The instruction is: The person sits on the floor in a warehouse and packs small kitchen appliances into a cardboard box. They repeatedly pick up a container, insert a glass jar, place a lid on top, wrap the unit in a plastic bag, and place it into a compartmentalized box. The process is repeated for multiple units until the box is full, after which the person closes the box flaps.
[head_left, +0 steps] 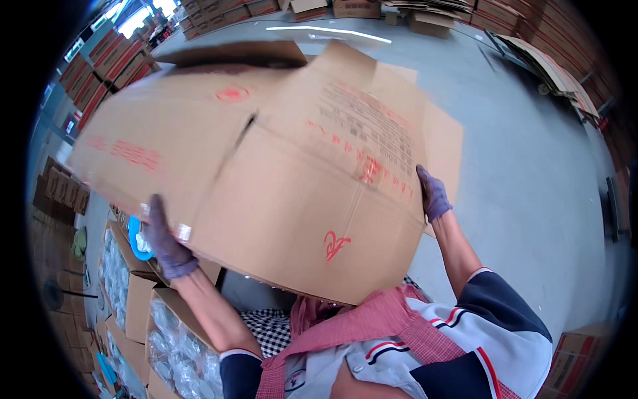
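Red-checked apron cloth and a white, navy and red striped top fill the bottom edge, closest to the lens, with both bare forearms rising from them. Left hand (166, 243), in a purple glove, is clamped on the lower left edge of a large cardboard box (279, 179); right hand (432, 194), gloved the same, grips the box's right edge. The hands are well apart, one on each side, holding the box up in front of the chest, tilted, its flaps loose and red print across its faces. Below it on the left stand open cartons (159, 332) packed with clear plastic-wrapped items, and a blue object (137, 238) sits just beside the left hand. Grey concrete floor (531, 166) spreads to the right, with stacked boxes (100, 66) lining the far walls.
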Tool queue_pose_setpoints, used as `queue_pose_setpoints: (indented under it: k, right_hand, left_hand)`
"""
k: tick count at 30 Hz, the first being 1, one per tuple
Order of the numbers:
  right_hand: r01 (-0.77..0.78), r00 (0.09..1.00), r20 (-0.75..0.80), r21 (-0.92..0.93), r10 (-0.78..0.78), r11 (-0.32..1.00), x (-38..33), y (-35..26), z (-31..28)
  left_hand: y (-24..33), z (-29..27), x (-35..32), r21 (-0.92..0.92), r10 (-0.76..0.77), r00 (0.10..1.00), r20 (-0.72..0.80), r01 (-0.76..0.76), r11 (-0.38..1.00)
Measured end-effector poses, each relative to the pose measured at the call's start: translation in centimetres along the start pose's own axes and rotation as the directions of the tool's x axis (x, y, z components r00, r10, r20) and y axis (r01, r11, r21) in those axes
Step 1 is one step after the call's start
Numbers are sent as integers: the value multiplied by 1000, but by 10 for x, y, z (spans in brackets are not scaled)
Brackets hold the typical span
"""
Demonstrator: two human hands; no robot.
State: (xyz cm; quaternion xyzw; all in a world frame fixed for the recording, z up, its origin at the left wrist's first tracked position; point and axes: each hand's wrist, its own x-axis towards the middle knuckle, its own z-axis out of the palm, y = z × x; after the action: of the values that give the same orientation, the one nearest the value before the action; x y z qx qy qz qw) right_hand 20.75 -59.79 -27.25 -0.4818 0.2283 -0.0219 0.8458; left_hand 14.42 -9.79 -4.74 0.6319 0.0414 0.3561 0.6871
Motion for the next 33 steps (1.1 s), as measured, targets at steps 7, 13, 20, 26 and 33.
queue_pose_setpoints:
  k: [7, 13, 20, 26, 33]
  right_hand:
    - [296, 955, -66, 267, -289, 917, 13, -140, 3]
    - [595, 678, -401, -195, -617, 780, -16, -201, -181]
    - [138, 316, -759, -558, -570, 819, -190, -63, -460]
    - [-628, 155, -955, -294, -254, 721, -258, 57, -515]
    - [249, 786, 118, -959, -607, 135, -107, -26, -221]
  left_hand:
    - [53, 82, 61, -166, 113, 960, 258, -71, 984]
    - [-47, 224, -27, -185, -273, 846, 457, 391, 902]
    - [-134, 191, -164, 106, -612, 559, 559, 684, 722]
    - [-198, -4, -157, 194, -702, 712, -22, 692, 696]
    - [-292, -92, -283, 640, -823, 568, -2, 633, 436]
